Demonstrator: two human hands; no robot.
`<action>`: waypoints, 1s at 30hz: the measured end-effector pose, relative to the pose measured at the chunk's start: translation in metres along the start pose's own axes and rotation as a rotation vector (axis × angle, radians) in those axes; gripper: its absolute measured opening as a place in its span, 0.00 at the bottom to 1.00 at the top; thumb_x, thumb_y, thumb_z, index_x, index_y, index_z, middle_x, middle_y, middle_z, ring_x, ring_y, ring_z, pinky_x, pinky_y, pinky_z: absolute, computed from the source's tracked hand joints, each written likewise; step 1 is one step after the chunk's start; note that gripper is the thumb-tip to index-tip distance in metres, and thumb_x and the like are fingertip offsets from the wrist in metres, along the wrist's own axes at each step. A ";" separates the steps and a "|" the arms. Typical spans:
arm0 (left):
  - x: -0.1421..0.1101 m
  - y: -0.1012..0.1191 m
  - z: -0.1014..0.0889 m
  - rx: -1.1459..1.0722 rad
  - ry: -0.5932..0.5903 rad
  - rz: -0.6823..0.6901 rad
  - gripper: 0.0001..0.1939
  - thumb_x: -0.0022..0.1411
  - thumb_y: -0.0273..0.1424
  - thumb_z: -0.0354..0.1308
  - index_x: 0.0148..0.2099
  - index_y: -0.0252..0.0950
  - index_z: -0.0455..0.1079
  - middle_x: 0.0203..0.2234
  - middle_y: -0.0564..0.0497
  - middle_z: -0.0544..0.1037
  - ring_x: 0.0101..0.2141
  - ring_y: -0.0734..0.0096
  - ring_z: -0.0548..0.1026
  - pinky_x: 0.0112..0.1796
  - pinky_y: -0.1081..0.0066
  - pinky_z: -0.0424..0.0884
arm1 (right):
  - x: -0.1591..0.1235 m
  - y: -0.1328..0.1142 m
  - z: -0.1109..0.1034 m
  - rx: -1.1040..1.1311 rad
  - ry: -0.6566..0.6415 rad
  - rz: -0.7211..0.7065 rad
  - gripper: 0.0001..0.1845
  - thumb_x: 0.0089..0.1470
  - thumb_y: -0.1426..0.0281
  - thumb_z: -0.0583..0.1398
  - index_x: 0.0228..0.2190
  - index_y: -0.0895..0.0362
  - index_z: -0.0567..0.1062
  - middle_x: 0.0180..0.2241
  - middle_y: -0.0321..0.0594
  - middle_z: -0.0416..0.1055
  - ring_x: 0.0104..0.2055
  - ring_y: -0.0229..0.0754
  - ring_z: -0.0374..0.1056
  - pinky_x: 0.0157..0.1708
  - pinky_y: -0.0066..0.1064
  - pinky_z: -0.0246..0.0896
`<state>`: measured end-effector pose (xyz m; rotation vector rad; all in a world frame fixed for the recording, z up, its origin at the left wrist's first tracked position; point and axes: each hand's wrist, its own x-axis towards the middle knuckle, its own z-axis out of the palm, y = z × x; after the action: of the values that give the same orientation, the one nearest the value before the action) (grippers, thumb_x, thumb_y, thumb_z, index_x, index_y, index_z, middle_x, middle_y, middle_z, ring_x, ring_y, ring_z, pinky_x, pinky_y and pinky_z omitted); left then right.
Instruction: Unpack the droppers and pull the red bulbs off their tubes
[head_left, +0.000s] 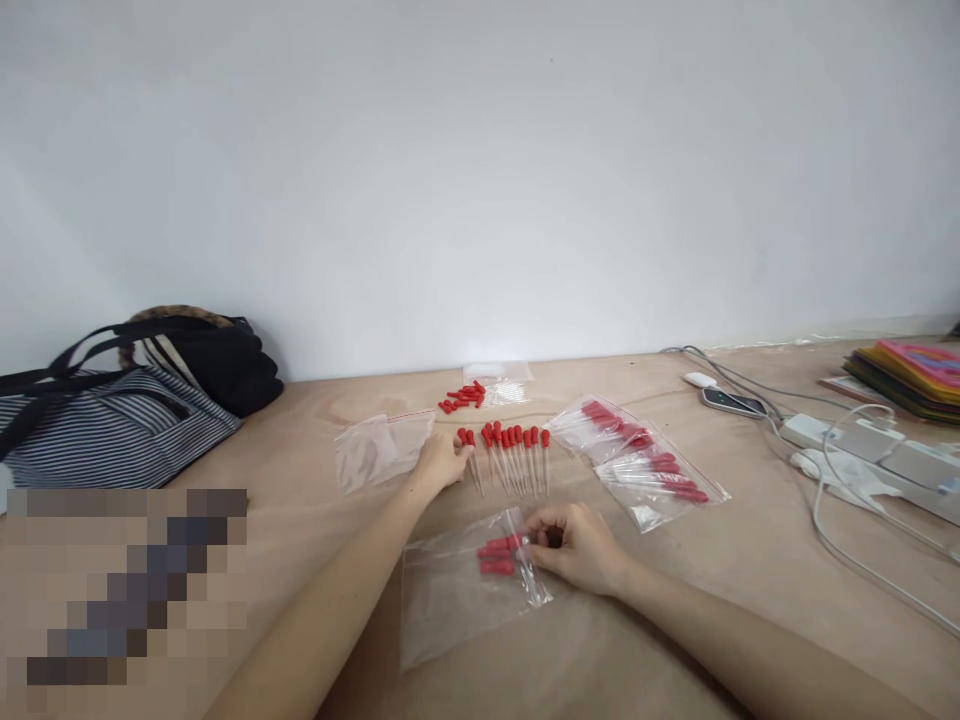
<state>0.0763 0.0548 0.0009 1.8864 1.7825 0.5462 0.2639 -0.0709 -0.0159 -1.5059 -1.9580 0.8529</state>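
My right hand [574, 545] is closed on the mouth of a clear zip bag [457, 595] lying on the table, with a few red-capped droppers [499, 555] inside it. My left hand [441, 462] reaches forward to the left end of a row of several glass droppers with red bulbs [510, 455]; its fingers are curled at the nearest dropper. An empty clear bag [379, 448] lies just left of that hand.
Two filled bags of droppers [645, 460] lie to the right. Loose red bulbs [465, 397] and a small bag [502, 383] sit near the wall. A striped bag [112, 415] is at left; a phone [731, 402], power strip [870, 450], cables and coloured folders [911, 375] at right.
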 end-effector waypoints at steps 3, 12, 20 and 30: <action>0.005 -0.001 0.005 -0.014 -0.012 0.010 0.06 0.56 0.30 0.55 0.36 0.34 0.70 0.14 0.56 0.73 0.18 0.71 0.74 0.26 0.75 0.66 | 0.000 0.000 0.000 -0.012 0.006 0.008 0.08 0.41 0.63 0.62 0.27 0.51 0.77 0.21 0.31 0.71 0.23 0.33 0.63 0.24 0.25 0.50; 0.010 0.002 0.014 -0.015 -0.014 0.090 0.08 0.57 0.28 0.53 0.38 0.33 0.71 0.18 0.53 0.75 0.19 0.70 0.74 0.28 0.74 0.68 | -0.002 -0.002 0.000 0.010 0.011 0.011 0.08 0.43 0.63 0.61 0.28 0.51 0.77 0.20 0.30 0.71 0.23 0.33 0.63 0.24 0.25 0.50; -0.020 -0.018 -0.007 0.054 0.093 0.312 0.10 0.58 0.26 0.49 0.39 0.34 0.71 0.37 0.45 0.75 0.40 0.62 0.73 0.43 0.67 0.65 | 0.000 -0.005 -0.002 -0.043 -0.010 -0.074 0.13 0.44 0.62 0.61 0.34 0.48 0.77 0.22 0.31 0.71 0.25 0.35 0.64 0.27 0.25 0.50; -0.005 -0.020 0.016 -0.065 0.092 0.391 0.11 0.55 0.22 0.47 0.40 0.35 0.66 0.36 0.48 0.75 0.38 0.67 0.73 0.42 0.68 0.67 | 0.006 -0.016 -0.002 -0.103 -0.088 -0.139 0.10 0.42 0.58 0.62 0.27 0.49 0.77 0.22 0.29 0.69 0.25 0.33 0.63 0.25 0.24 0.47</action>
<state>0.0693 0.0496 -0.0238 2.2071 1.4303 0.8292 0.2537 -0.0680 -0.0029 -1.3903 -2.1722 0.7819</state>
